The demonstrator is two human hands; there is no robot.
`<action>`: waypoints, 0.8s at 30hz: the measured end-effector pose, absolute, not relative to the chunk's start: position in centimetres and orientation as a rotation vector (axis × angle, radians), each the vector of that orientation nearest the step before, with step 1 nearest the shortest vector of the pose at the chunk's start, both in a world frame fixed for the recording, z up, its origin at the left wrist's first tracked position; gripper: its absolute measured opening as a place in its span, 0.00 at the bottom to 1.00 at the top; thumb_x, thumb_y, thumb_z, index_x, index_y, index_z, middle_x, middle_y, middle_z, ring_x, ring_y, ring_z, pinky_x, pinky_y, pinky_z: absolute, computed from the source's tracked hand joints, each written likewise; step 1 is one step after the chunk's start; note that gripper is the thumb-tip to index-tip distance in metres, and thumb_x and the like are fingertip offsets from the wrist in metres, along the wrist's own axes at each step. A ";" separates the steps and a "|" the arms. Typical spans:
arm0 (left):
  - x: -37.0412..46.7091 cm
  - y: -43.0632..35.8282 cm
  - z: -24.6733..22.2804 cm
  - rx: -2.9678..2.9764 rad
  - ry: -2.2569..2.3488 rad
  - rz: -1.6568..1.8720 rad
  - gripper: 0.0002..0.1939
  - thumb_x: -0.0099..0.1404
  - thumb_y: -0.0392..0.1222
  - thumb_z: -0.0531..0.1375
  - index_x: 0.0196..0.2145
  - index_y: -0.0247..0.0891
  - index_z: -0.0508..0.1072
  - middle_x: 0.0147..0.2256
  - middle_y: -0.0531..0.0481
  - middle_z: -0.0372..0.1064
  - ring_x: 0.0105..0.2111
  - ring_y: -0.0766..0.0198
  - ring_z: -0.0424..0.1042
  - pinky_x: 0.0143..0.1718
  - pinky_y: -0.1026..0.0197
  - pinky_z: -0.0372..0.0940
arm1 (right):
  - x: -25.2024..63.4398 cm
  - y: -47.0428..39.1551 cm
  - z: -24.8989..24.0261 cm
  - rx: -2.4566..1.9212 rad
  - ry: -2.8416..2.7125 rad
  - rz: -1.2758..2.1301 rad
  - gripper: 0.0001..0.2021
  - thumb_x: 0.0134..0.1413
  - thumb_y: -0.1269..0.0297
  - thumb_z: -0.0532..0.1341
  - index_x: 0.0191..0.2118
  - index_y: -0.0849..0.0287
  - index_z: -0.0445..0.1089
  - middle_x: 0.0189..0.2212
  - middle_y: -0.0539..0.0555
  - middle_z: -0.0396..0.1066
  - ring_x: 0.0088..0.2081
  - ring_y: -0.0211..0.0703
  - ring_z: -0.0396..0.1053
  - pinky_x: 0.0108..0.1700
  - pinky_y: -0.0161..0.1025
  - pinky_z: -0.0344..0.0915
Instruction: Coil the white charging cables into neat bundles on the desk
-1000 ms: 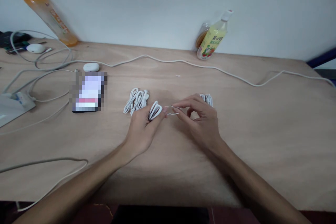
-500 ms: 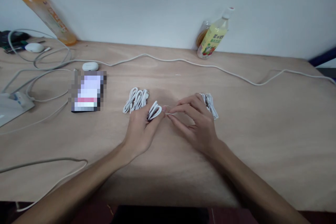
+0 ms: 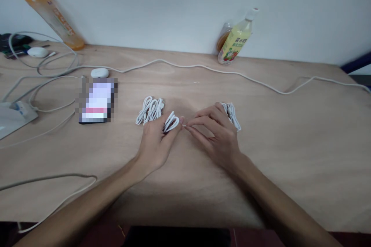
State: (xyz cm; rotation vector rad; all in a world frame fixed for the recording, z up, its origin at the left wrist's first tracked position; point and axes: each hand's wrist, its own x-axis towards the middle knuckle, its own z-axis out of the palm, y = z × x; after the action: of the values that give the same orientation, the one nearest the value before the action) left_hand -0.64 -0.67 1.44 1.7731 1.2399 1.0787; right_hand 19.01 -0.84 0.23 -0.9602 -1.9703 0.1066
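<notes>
My left hand [image 3: 156,139] is closed around a coiled white cable [image 3: 171,122], whose loops stick up between thumb and fingers. Just to the right, my right hand [image 3: 217,133] pinches the end of a thin white tie [image 3: 184,125] that reaches toward the left fingertips. How the tie runs around the cable is hidden by my fingers. Beyond my left hand lies a pile of coiled white cables [image 3: 150,110]. Another bundle of white cables [image 3: 232,115] rests behind my right hand, partly covered by it.
A phone [image 3: 97,100] lies at left, with a white earbud case [image 3: 99,73] behind it. One long white cord [image 3: 199,66] crosses the wooden table [image 3: 290,154]. By the wall stand an orange drink bottle [image 3: 52,15] and a yellow-labelled bottle [image 3: 236,40]. Tangled cords [image 3: 43,77] lie far left.
My right fingertips have closed in on the tie, and less of it shows between my hands. The coiled cable in my left hand has barely shifted.
</notes>
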 end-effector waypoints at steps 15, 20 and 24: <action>-0.6 -0.6 1.4 1.767 1.253 1.072 0.20 0.74 0.45 0.59 0.24 0.42 0.60 0.23 0.58 0.58 0.26 0.66 0.55 0.28 0.60 0.51 | 19.2 -0.8 0.3 -0.974 -1.964 0.222 0.06 0.68 0.69 0.69 0.41 0.49 0.81 0.37 0.54 0.78 0.40 0.51 0.72 0.46 0.53 0.70; -0.6 -0.6 1.4 1.771 1.236 1.085 0.19 0.74 0.44 0.59 0.25 0.41 0.62 0.23 0.58 0.58 0.26 0.66 0.55 0.28 0.60 0.51 | 19.0 -0.8 0.5 -0.965 -1.987 0.225 0.06 0.70 0.70 0.68 0.46 0.50 0.79 0.38 0.52 0.80 0.41 0.50 0.73 0.43 0.49 0.69; -0.6 -0.6 1.5 1.776 1.241 1.085 0.18 0.74 0.44 0.59 0.25 0.41 0.64 0.23 0.57 0.58 0.26 0.65 0.56 0.28 0.60 0.51 | 19.0 -0.8 0.6 -0.952 -1.990 0.255 0.08 0.69 0.73 0.68 0.46 0.52 0.78 0.38 0.53 0.80 0.41 0.49 0.73 0.42 0.47 0.69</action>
State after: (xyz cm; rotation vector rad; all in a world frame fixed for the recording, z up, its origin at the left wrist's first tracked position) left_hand -0.61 -0.63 1.47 1.7765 1.2409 1.0854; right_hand 18.97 -0.81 0.64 -0.9517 -1.9904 0.2549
